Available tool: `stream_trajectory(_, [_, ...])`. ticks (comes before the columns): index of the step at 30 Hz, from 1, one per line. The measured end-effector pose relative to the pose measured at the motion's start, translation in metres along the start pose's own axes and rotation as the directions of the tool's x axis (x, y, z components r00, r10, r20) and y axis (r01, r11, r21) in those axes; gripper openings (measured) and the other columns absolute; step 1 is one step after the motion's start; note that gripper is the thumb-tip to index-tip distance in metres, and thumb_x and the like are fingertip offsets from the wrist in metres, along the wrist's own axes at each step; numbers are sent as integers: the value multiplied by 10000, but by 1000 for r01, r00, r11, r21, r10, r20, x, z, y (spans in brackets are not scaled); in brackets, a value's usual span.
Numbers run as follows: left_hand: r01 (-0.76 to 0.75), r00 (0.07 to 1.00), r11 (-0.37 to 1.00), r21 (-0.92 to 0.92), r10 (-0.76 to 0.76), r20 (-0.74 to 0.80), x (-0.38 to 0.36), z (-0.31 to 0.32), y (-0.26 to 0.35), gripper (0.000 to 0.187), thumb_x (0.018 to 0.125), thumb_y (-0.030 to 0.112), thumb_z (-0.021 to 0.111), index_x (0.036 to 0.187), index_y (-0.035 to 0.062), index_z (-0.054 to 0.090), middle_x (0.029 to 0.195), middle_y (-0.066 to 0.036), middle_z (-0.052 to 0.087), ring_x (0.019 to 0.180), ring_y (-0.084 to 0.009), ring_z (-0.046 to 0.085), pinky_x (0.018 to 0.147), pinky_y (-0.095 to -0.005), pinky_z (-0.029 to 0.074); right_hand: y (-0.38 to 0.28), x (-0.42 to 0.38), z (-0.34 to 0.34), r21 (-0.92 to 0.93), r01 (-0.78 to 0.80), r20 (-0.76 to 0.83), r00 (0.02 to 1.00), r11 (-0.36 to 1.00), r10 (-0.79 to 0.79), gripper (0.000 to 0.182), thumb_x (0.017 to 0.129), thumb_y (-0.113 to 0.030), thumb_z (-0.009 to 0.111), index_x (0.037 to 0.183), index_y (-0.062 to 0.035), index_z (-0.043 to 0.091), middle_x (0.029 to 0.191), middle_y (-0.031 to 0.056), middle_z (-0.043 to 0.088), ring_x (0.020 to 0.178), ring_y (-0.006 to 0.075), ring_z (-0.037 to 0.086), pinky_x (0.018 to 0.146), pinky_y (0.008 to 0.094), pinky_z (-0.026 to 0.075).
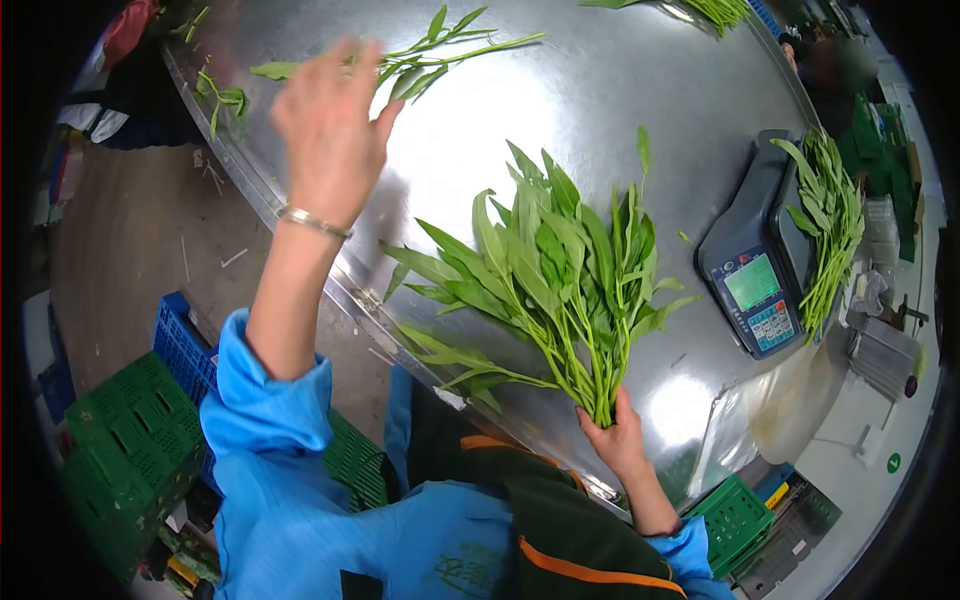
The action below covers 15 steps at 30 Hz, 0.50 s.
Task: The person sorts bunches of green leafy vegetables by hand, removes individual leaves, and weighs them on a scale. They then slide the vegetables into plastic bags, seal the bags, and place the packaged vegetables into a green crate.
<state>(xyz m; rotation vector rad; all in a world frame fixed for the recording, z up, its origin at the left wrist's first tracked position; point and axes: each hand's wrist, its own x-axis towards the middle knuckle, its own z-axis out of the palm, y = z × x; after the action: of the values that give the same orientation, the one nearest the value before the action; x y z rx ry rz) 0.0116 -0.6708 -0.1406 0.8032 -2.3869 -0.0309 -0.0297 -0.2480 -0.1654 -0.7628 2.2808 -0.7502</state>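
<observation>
My right hand [615,437] is closed round the stem ends of a bunch of water spinach [570,270], whose long narrow leaves fan out over the metal table [660,70]. My left hand [335,140] is raised at the upper left, slightly blurred, with thumb and fingers apart and nothing seen between them. Just beyond it lie a few loose leafy stalks [450,55], partly hidden behind the fingers. One stray stem [480,372] sticks out from the bunch towards the table's near edge.
At the right, a weighing scale [755,290] carries another bunch of greens [828,225]. Clear plastic bags [740,430] lie by the right edge. More greens [715,10] are at the far side, near another person [840,65]. Green crates [130,440] stand on the floor at left.
</observation>
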Motion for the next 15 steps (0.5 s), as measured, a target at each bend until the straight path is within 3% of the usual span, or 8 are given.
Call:
stream_trajectory(1, [-11, 985, 981, -194, 44, 166, -1, 9, -5, 320, 686, 144, 686, 993, 80, 618, 1012, -65, 605, 1039, -233, 499, 957, -439, 278, 5, -2, 2, 3, -3, -5, 1000, 1000, 3, 587, 715, -145, 705, 1213, -36, 413, 939, 143, 624, 825, 287, 626, 699, 331, 497])
stream_trajectory(3, [-56, 840, 918, -393, 257, 479, -14, 39, 14, 292, 725, 135, 650, 1013, 105, 612, 1023, -41, 597, 1038, -195, 494, 956, -426, 288, 12, -5, 7, 9, -10, -14, 1000, 1000, 10, 597, 711, -150, 709, 1214, -27, 411, 935, 143, 624, 821, 287, 626, 694, 326, 499])
stream_trajectory(5, [-231, 786, 880, -414, 420, 454, -31, 70, 45, 235, 753, 133, 619, 988, 117, 618, 981, -26, 602, 1006, -186, 506, 951, -408, 288, 18, -7, 7, -36, -8, -7, 1000, 999, 8, 604, 712, -162, 708, 1216, -22, 407, 946, 143, 617, 820, 287, 624, 689, 333, 500])
stream_trajectory(8, [-313, 716, 866, -390, 485, 501, -27, 98, 71, 175, 766, 178, 611, 934, 129, 621, 920, -26, 579, 974, -191, 491, 925, -394, 295, 18, -6, 5, -92, -26, 13, 1000, 995, 27, 602, 713, -172, 707, 1215, -26, 409, 964, 142, 606, 820, 291, 621, 688, 339, 500])
stream_trajectory(9, [-311, 715, 864, -396, 487, 501, -25, 102, 76, 175, 766, 178, 611, 934, 129, 621, 920, -26, 579, 974, -191, 491, 925, -394, 295, 19, -7, 5, -95, -31, 13, 999, 995, 33, 602, 713, -172, 707, 1215, -26, 409, 964, 142, 606, 820, 291, 621, 688, 339, 500])
stream_trajectory(12, [-265, 582, 876, -403, 479, 657, -14, 102, 79, 142, 727, 204, 649, 810, 98, 603, 873, -54, 521, 943, -221, 444, 878, -376, 302, 20, -7, 5, -83, -38, 16, 999, 996, 40, 601, 713, -178, 704, 1216, -29, 410, 979, 141, 597, 817, 295, 618, 687, 345, 499])
stream_trajectory(15, [-227, 605, 818, -528, 543, 581, -12, 92, 74, 83, 738, 129, 627, 779, 68, 586, 836, -51, 558, 864, -191, 512, 808, -344, 381, 21, -5, 5, -32, -28, 3, 1000, 999, 28, 615, 700, -165, 713, 1218, -30, 409, 966, 147, 602, 813, 298, 618, 685, 342, 500])
